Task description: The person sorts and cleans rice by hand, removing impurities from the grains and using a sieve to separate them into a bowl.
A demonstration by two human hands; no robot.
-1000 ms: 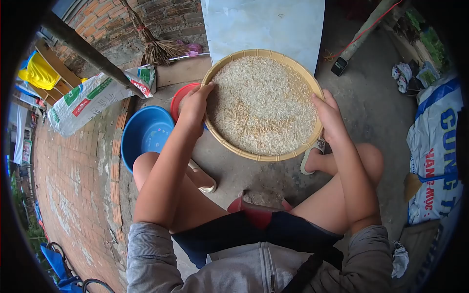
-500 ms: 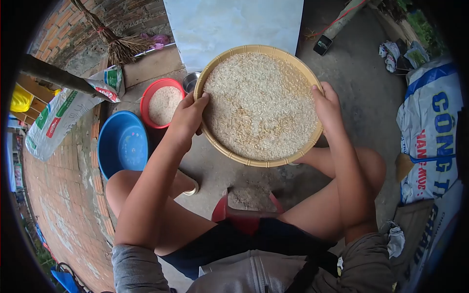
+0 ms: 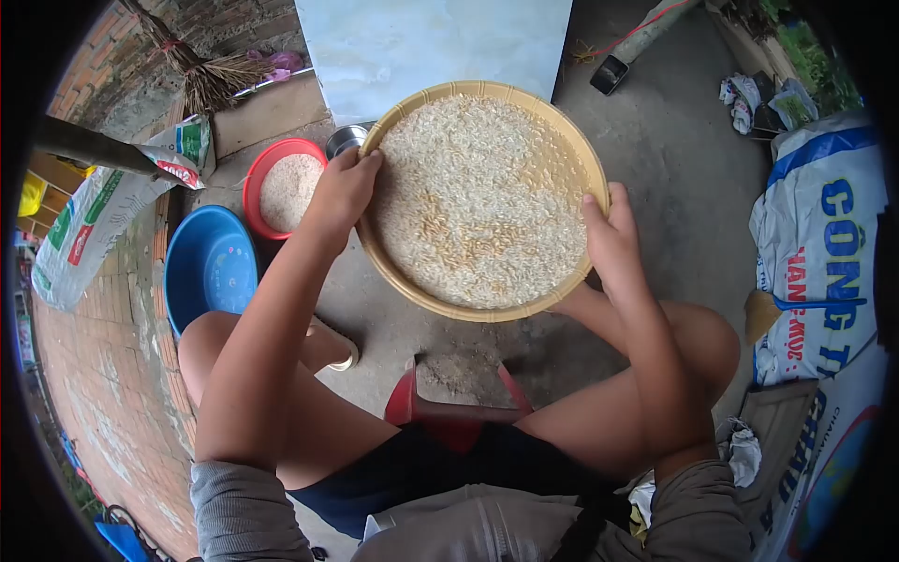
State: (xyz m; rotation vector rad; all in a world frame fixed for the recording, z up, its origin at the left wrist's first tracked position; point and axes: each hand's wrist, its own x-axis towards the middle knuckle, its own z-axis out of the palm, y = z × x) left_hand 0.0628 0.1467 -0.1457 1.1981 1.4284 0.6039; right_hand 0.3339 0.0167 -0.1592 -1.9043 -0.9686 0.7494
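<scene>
A round woven tray (image 3: 426, 302) with a raised rim is held up above my knees. White rice grains (image 3: 459, 159) are spread over it, with a yellowish-brown patch of grains near the lower middle and a thinly covered strip at the upper right. My left hand (image 3: 348, 187) grips the rim on the left, thumb on top. On the right edge my right hand (image 3: 611, 225) holds the rim, its thumb over the edge and its other fingers partly hidden beneath.
At the left are a red basin (image 3: 251, 201) of pale grains, a blue basin (image 3: 176, 272) and a metal bowl (image 3: 346, 140). A pale board (image 3: 431, 47) lies ahead. A red stool (image 3: 449, 426) is between my legs; printed sacks (image 3: 815, 253) stand right.
The tray and both hands have shifted slightly left and tilted a little. The brownish grains have spread and moved left. The surroundings have also shifted left in the view.
</scene>
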